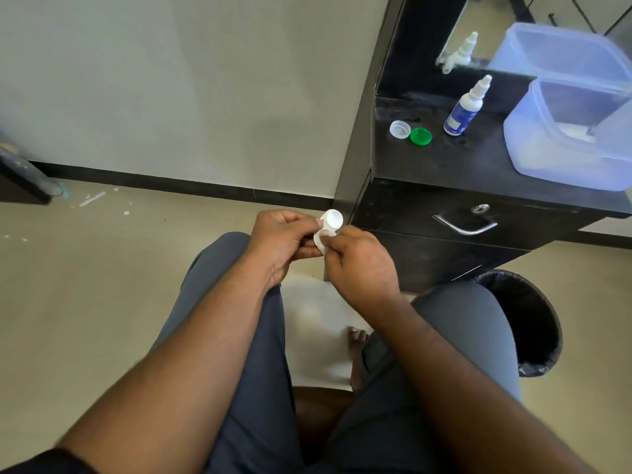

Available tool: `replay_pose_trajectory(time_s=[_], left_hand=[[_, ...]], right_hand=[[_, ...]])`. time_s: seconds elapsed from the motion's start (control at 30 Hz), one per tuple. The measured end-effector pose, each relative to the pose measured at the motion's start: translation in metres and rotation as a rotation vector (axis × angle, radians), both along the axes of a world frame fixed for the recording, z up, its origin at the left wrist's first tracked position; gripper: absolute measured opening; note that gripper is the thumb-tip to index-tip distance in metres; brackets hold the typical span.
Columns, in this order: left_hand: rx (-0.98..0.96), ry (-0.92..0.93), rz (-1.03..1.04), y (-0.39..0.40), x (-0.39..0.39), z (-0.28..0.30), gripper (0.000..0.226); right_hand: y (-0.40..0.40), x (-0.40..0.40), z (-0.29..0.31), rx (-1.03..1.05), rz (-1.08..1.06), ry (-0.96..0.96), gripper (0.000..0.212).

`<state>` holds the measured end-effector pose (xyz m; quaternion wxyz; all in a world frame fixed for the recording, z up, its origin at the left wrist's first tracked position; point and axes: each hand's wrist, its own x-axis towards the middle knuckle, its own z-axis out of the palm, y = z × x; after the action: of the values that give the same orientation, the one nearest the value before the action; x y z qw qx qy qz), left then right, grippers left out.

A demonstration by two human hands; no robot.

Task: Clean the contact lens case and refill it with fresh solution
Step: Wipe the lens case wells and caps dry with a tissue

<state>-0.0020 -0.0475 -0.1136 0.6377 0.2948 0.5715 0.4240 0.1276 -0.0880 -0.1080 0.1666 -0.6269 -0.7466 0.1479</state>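
Lens case (329,230) pinched between left hand (280,242) and right hand (359,265), fingers curled on it, held below-left of dresser top (444,165), presumably for cleaning. Caps (410,133), solution bottle (463,109) parked there within reach.

Lens case (329,227) half hidden by fingers (337,240).

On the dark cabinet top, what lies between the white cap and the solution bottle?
In the head view, the green cap lies between the white cap and the solution bottle, right beside the white one; bare cabinet top separates it from the bottle.
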Motion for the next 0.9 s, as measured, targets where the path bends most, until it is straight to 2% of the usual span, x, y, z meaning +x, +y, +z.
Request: replay_pose_trajectory(time_s=[0.17, 0.33, 0.37, 0.47, 0.5, 0.57, 0.63, 0.67, 0.73, 0.8, 0.83, 0.9], left_hand=[[-0.023, 0.032, 0.017, -0.001, 0.003, 0.003, 0.005], [-0.053, -0.019, 0.018, 0.000, 0.002, 0.007, 0.006], [-0.055, -0.029, 0.012, 0.001, 0.002, 0.008, 0.005], [-0.045, -0.050, 0.011, 0.004, 0.000, 0.006, 0.004], [-0.044, -0.050, 0.013, 0.005, -0.001, 0.005, 0.006], [-0.057, -0.042, -0.018, 0.006, -0.002, 0.004, 0.008], [-0.080, 0.000, -0.107, 0.007, 0.000, 0.004, 0.007], [-0.092, 0.028, -0.156, 0.007, 0.000, 0.004, 0.005], [-0.114, 0.067, -0.235, 0.008, 0.000, 0.003, 0.004], [-0.132, 0.072, -0.284, 0.009, -0.001, 0.001, 0.008], [-0.140, 0.071, -0.303, 0.009, -0.001, 0.000, 0.012], [-0.144, 0.068, -0.333, 0.010, -0.002, -0.001, 0.011]], right_hand=[[-0.004, -0.008, -0.003, -0.116, -0.111, 0.226, 0.027], [-0.003, -0.010, 0.005, -0.306, -0.215, 0.616, 0.026], [-0.001, -0.009, 0.005, -0.375, -0.262, 0.786, 0.024], [0.001, 0.004, 0.001, -0.693, -0.424, 1.546, 0.022], [0.001, 0.011, 0.001, -0.739, -0.469, 1.747, 0.022], [0.002, 0.023, 0.003, -0.713, -0.516, 1.911, 0.020], [0.007, 0.032, 0.008, -0.557, -0.478, 1.821, 0.021], [0.009, 0.035, 0.010, -0.443, -0.422, 1.650, 0.020], [0.013, 0.041, 0.007, -0.170, -0.232, 1.116, 0.020], [0.013, 0.045, -0.003, 0.036, 0.057, 0.603, 0.023], [0.012, 0.046, -0.007, 0.097, 0.184, 0.410, 0.026], [0.011, 0.045, -0.008, 0.174, 0.352, 0.148, 0.035]])
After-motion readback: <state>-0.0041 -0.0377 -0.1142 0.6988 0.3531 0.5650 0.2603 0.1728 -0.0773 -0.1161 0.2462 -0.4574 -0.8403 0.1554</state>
